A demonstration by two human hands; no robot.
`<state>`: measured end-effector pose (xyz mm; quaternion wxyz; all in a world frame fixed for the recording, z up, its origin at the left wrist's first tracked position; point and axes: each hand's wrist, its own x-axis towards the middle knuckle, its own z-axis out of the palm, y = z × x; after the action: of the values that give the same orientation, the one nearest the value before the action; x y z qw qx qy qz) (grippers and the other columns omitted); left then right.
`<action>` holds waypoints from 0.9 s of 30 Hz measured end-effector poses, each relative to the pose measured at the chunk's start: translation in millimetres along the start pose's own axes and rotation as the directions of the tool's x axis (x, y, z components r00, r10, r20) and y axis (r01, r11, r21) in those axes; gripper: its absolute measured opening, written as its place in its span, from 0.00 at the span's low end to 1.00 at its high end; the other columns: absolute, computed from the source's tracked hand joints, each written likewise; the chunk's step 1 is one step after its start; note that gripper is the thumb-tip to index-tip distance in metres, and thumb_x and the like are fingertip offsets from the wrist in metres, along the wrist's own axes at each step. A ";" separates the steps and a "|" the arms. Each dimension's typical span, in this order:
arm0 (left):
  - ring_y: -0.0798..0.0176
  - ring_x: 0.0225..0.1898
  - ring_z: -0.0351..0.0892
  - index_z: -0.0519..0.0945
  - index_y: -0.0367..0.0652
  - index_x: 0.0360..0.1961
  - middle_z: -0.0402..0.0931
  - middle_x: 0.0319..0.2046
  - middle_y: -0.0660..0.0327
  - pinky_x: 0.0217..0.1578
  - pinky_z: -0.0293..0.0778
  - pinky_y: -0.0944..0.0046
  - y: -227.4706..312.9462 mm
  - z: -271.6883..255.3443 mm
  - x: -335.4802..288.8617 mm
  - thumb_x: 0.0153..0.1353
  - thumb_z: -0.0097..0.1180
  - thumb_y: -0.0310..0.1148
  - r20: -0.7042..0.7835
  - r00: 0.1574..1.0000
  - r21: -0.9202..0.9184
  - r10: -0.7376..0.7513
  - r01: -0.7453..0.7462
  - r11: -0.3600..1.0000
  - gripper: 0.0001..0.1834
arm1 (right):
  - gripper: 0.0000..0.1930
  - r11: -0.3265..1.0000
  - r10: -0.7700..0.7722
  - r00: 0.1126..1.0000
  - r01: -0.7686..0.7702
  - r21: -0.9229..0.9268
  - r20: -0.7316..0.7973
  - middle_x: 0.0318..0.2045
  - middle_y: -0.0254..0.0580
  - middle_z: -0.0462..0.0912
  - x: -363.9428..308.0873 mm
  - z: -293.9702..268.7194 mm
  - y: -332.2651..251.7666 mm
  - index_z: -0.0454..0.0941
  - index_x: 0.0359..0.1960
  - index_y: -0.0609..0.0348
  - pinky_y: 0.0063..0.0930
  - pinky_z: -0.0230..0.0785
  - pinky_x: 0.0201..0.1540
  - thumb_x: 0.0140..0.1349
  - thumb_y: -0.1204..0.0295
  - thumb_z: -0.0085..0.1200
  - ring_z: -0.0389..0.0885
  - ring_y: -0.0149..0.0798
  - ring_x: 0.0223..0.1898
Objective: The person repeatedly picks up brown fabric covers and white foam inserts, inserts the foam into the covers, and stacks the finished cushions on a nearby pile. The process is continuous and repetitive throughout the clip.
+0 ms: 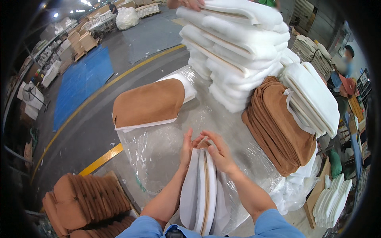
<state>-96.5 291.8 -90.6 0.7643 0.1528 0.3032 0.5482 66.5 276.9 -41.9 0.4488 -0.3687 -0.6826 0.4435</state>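
Note:
Close to my body, a layered cushion pad (202, 190) stands on its edge, pointing away from me. It has pale fabric sides, white padding and a thin tan layer down the middle. My left hand (186, 151) lies along the left of its far end, fingers stretched forward. My right hand (219, 154) curls over the same end from the right, so the pad sits between both hands. A bit of brown fabric shows there between my fingers. Beyond, a brown cushion cover (149, 102) lies flat on white padding, on a plastic-wrapped work surface (158, 154).
A tall stack of white padded pieces (242, 51) stands at the back, with another person's hand (192, 4) on top. Brown covers (274, 127) and folded white pads (313, 99) lean at the right. More brown pieces (83, 202) sit lower left. A blue sheet (83, 81) covers some floor.

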 end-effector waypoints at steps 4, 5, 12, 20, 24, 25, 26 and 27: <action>0.43 0.57 0.83 0.42 0.51 0.84 0.75 0.62 0.39 0.59 0.80 0.45 -3.7 4.8 -1.8 0.78 0.32 0.68 0.067 0.997 0.048 0.029 -0.033 0.998 0.46 | 0.23 0.997 0.049 0.960 -0.032 -0.067 0.276 0.56 0.41 0.85 18.4 -32.1 -41.5 0.80 0.62 0.58 0.39 0.71 0.61 0.69 0.62 0.64 0.79 0.43 0.59; 0.42 0.58 0.82 0.41 0.51 0.84 0.74 0.63 0.38 0.60 0.79 0.45 -0.5 9.7 -0.3 0.78 0.31 0.69 0.104 0.994 0.079 -0.009 0.000 0.997 0.46 | 0.20 0.987 0.011 0.949 0.040 -0.153 0.317 0.54 0.42 0.86 22.3 -35.0 -43.1 0.81 0.58 0.59 0.39 0.71 0.60 0.68 0.66 0.65 0.81 0.44 0.56; 0.45 0.58 0.84 0.52 0.51 0.83 0.76 0.63 0.41 0.63 0.76 0.51 61.0 75.0 50.8 0.80 0.25 0.66 0.405 0.861 0.423 -0.308 0.122 0.898 0.42 | 0.06 0.945 0.003 1.000 0.006 -0.326 0.028 0.42 0.42 0.88 -1.2 -3.1 -30.1 0.86 0.40 0.60 0.42 0.73 0.51 0.67 0.71 0.63 0.82 0.50 0.45; 0.54 0.60 0.78 0.59 0.57 0.82 0.71 0.70 0.50 0.63 0.72 0.53 29.8 119.5 61.7 0.63 0.33 0.86 0.401 0.530 0.870 -0.747 0.037 0.492 0.58 | 0.04 0.998 0.000 0.958 -0.019 -0.064 -0.285 0.36 0.42 0.86 -32.6 23.0 -12.1 0.84 0.34 0.62 0.38 0.71 0.51 0.67 0.75 0.61 0.81 0.46 0.42; 0.55 0.59 0.76 0.62 0.62 0.81 0.74 0.68 0.51 0.64 0.71 0.52 25.5 126.8 41.6 0.63 0.35 0.86 0.371 0.535 0.910 -0.759 -0.045 0.413 0.55 | 0.05 0.996 0.029 0.952 -0.052 -0.067 -0.304 0.35 0.43 0.86 -47.0 21.4 -15.8 0.84 0.34 0.62 0.38 0.71 0.53 0.67 0.75 0.61 0.82 0.46 0.42; 0.55 0.59 0.76 0.63 0.64 0.81 0.75 0.67 0.50 0.64 0.71 0.52 23.8 124.0 37.7 0.64 0.35 0.85 0.369 0.547 0.912 -0.751 -0.058 0.405 0.53 | 0.05 0.995 0.043 0.952 -0.068 -0.070 -0.303 0.35 0.43 0.86 -51.3 23.4 -16.5 0.84 0.34 0.62 0.38 0.71 0.53 0.67 0.75 0.61 0.82 0.46 0.42; 0.55 0.59 0.76 0.64 0.61 0.80 0.75 0.66 0.50 0.64 0.71 0.51 22.5 120.8 34.1 0.67 0.35 0.81 0.361 0.550 0.915 -0.753 -0.055 0.399 0.50 | 0.05 0.996 0.068 0.952 -0.082 -0.037 -0.299 0.35 0.42 0.86 -57.9 27.9 -11.0 0.83 0.33 0.62 0.38 0.71 0.53 0.67 0.75 0.61 0.82 0.46 0.42; 0.54 0.60 0.76 0.65 0.58 0.80 0.76 0.66 0.50 0.65 0.71 0.51 21.8 118.9 33.0 0.70 0.35 0.78 0.361 0.552 0.918 -0.752 -0.067 0.392 0.48 | 0.05 0.996 0.077 0.951 -0.085 -0.015 -0.299 0.35 0.42 0.86 -59.7 30.7 -10.3 0.83 0.33 0.62 0.39 0.71 0.53 0.67 0.75 0.61 0.82 0.46 0.41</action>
<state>-30.6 342.0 3.5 0.7325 0.6457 0.2157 0.0041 56.0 211.2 -55.5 0.5229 -0.4652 -0.5974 0.3915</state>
